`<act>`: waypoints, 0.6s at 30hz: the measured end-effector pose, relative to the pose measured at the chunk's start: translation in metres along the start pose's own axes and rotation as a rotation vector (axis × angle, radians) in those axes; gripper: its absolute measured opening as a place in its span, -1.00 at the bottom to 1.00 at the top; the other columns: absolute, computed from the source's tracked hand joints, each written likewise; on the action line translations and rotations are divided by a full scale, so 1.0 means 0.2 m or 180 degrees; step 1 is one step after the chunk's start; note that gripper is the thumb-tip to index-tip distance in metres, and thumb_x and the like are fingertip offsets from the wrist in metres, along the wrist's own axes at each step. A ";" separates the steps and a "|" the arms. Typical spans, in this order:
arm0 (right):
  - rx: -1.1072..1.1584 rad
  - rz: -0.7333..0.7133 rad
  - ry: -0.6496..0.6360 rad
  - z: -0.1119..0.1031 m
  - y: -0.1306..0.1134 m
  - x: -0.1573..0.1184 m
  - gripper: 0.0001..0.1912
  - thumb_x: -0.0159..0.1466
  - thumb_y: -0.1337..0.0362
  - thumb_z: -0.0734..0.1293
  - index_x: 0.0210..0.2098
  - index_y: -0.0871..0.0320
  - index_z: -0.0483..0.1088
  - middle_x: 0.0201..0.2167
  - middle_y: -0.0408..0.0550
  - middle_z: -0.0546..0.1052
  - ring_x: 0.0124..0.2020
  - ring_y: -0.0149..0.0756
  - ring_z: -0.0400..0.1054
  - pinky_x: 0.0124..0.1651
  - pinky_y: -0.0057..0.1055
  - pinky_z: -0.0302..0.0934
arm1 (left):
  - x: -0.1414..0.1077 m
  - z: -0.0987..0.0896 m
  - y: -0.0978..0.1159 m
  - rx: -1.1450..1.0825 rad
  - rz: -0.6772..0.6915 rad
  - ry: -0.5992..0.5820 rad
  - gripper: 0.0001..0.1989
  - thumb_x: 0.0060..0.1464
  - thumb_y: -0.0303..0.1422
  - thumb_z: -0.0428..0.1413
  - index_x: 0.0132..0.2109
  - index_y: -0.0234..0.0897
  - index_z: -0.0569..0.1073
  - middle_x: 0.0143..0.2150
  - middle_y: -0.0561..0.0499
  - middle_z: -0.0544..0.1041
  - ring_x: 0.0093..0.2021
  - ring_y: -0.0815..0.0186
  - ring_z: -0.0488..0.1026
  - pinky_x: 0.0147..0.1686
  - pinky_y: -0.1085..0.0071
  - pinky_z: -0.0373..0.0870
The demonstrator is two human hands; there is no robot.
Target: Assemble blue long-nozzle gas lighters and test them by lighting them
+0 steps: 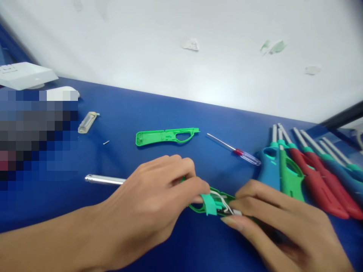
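Note:
An opened green lighter body (196, 208) lies under my hands, its inner parts exposed. My left hand (163, 196) is closed around its nozzle end, thumb and fingertips at the teal trigger (210, 205). The silver metal tube (104, 180) sticks out to the left of that hand. White wires (225, 203) run from inside the body towards my right hand (279, 223). There, thumb and index finger pinch a small white-grey part (237, 213) at the wires' end. My right hand hides the far end of the body.
Beyond my hands lie the other green shell half (150, 138) and a screwdriver (238, 151). Further left are a clear fuel tank (88, 122) and a small screw (106, 142). Several assembled lighters (320, 173) crowd the right side. A white wall (159, 71) borders the blue table (119, 109).

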State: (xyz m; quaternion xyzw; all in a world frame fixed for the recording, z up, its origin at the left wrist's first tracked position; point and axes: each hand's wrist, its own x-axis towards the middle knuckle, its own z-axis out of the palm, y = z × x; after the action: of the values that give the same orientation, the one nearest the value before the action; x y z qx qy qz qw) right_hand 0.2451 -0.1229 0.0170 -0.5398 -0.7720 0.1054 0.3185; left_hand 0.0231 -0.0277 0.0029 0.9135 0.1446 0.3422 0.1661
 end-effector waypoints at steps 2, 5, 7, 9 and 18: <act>-0.0119 0.0004 0.0020 0.00 0.02 -0.02 -0.79 0.43 0.22 0.33 -0.36 0.05 0.46 -0.43 -0.23 0.44 -0.53 -0.52 0.39 -0.46 -0.54 0.26 | 0.00 0.00 0.00 0.0007 -0.0001 0.0000 -0.74 0.24 -0.68 0.04 -0.05 -0.31 0.47 -0.24 0.04 0.44 -0.31 0.35 0.34 -0.31 0.38 0.29; -0.0445 0.0063 0.0026 0.00 0.03 -0.04 -0.78 0.42 0.14 0.34 -0.35 0.04 0.42 -0.44 -0.23 0.43 -0.53 -0.48 0.40 -0.48 -0.51 0.26 | 0.00 0.01 -0.01 0.0118 -0.0026 -0.0046 -0.69 0.23 -0.71 0.03 -0.02 -0.29 0.46 -0.19 0.04 0.47 -0.27 0.34 0.38 -0.29 0.37 0.31; -0.0632 0.0065 0.0104 -0.01 0.02 -0.05 -0.78 0.36 0.04 0.39 -0.29 0.02 0.40 -0.43 -0.23 0.45 -0.52 -0.43 0.41 -0.49 -0.49 0.27 | 0.01 0.01 -0.01 0.0163 -0.0048 -0.0086 -0.70 0.25 -0.69 0.03 -0.01 -0.28 0.47 -0.16 0.03 0.48 -0.25 0.33 0.40 -0.28 0.36 0.32; -0.0767 0.0093 0.0254 -0.03 0.01 -0.05 -0.72 0.31 -0.03 0.41 -0.19 0.01 0.39 -0.41 -0.21 0.47 -0.51 -0.37 0.41 -0.51 -0.46 0.30 | 0.01 0.01 0.00 0.0187 -0.0058 -0.0108 -0.73 0.28 -0.66 0.03 -0.01 -0.28 0.47 -0.15 0.03 0.50 -0.25 0.32 0.40 -0.27 0.35 0.33; -0.0886 -0.0300 0.0183 0.03 -0.02 0.01 -0.85 0.38 0.23 0.37 -0.05 -0.05 0.45 -0.12 -0.21 0.59 -0.10 -0.39 0.50 -0.01 -0.48 0.35 | 0.01 0.01 -0.02 0.0195 -0.0040 -0.0223 -0.76 0.31 -0.64 0.03 -0.02 -0.29 0.48 -0.16 0.03 0.53 -0.19 0.29 0.39 -0.19 0.34 0.35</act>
State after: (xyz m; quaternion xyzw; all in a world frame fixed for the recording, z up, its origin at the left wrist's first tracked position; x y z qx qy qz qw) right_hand 0.2387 -0.1215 0.0151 -0.5448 -0.7942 -0.0333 0.2671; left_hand 0.0256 -0.0240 0.0016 0.9286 0.1549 0.3044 0.1451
